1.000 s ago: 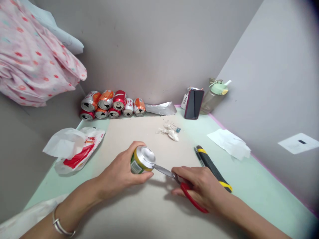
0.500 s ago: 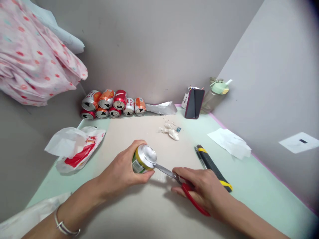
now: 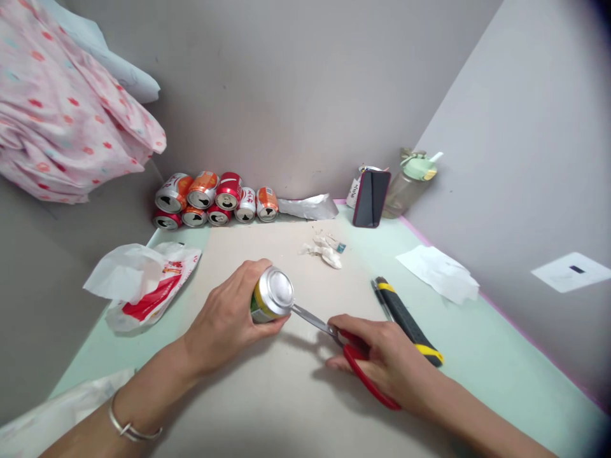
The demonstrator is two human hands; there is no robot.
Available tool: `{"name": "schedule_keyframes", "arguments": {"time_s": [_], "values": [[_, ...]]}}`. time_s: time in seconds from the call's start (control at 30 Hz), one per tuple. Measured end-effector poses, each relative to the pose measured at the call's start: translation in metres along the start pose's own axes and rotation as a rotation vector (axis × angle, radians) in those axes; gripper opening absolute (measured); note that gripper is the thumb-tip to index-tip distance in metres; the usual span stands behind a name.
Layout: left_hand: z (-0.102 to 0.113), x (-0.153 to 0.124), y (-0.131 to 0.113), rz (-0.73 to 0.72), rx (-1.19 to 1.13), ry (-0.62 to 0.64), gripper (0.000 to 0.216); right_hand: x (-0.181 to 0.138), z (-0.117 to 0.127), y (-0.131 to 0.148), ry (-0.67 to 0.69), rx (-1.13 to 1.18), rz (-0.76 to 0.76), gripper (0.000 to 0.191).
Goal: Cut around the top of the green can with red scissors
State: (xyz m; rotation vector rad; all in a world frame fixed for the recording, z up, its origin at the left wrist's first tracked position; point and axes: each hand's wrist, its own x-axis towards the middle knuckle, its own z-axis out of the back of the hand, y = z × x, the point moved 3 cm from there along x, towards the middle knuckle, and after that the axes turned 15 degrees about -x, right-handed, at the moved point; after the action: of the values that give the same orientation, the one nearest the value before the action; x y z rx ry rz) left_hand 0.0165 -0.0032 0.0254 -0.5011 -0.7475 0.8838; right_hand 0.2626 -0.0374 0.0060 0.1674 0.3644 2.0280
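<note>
My left hand [image 3: 233, 308] is wrapped round a yellow and green drink can [image 3: 273, 294], tilted so that its silver end faces up and toward me. In my right hand [image 3: 375, 353] is a pair of scissors [image 3: 312, 317] with red handles. The scissor tips touch the can's side just below the silver rim; whether they have gone through the metal I cannot tell. Both hands are above the pale mat [image 3: 267, 394]. Just beyond my right hand lies a black and yellow utility knife [image 3: 410, 321].
Several drink cans [image 3: 219, 202] lie stacked along the back wall, beside a cut metal sheet [image 3: 310, 207]. A phone [image 3: 371, 198] leans near a bottle [image 3: 408, 184]. Crumpled scraps [image 3: 327, 252], a plastic bag [image 3: 153, 292] and white paper [image 3: 439, 273] lie around the mat.
My left hand has turned and shifted the can slightly up and left. The scissors have followed, their tips still at the can's rim.
</note>
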Motion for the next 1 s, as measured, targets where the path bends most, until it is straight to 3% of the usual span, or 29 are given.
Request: {"name": "schedule_keyframes", "arguments": {"time_s": [0.13,0.23,0.43,0.53,0.67,0.7,0.8,0.87,0.93,1.0], "values": [[0.001,0.002,0.009,0.088,0.023,-0.008,0.052,0.001,0.008,-0.010,0.140,0.229,-0.095,0.044],[0.003,0.003,0.014,0.111,0.060,-0.044,0.053,0.000,0.015,-0.013,0.170,0.380,-0.092,0.039],[0.007,0.001,0.007,-0.086,0.154,-0.062,0.050,-0.001,0.017,-0.010,0.212,0.402,-0.075,0.029],[0.007,0.002,0.010,-0.080,0.114,-0.092,0.050,0.001,0.015,-0.010,0.141,0.265,-0.061,0.031],[0.013,0.006,0.028,0.226,-0.070,-0.247,0.054,0.000,0.020,-0.007,-0.059,0.047,0.034,0.034],[0.016,0.006,0.030,0.263,-0.099,-0.303,0.054,-0.001,0.020,-0.004,-0.044,0.043,0.065,0.033],[0.023,0.007,0.031,0.266,-0.136,-0.446,0.056,-0.004,0.017,0.006,0.173,0.047,0.202,0.030],[0.023,0.006,0.026,0.251,-0.158,-0.488,0.057,-0.004,0.012,0.008,0.254,-0.023,0.254,0.026],[0.022,0.006,0.019,0.234,-0.195,-0.485,0.058,-0.001,0.008,0.001,0.210,-0.130,0.187,0.022],[0.020,0.006,0.014,0.264,-0.266,-0.448,0.056,0.003,0.008,-0.010,0.052,-0.269,0.044,0.024]]}}
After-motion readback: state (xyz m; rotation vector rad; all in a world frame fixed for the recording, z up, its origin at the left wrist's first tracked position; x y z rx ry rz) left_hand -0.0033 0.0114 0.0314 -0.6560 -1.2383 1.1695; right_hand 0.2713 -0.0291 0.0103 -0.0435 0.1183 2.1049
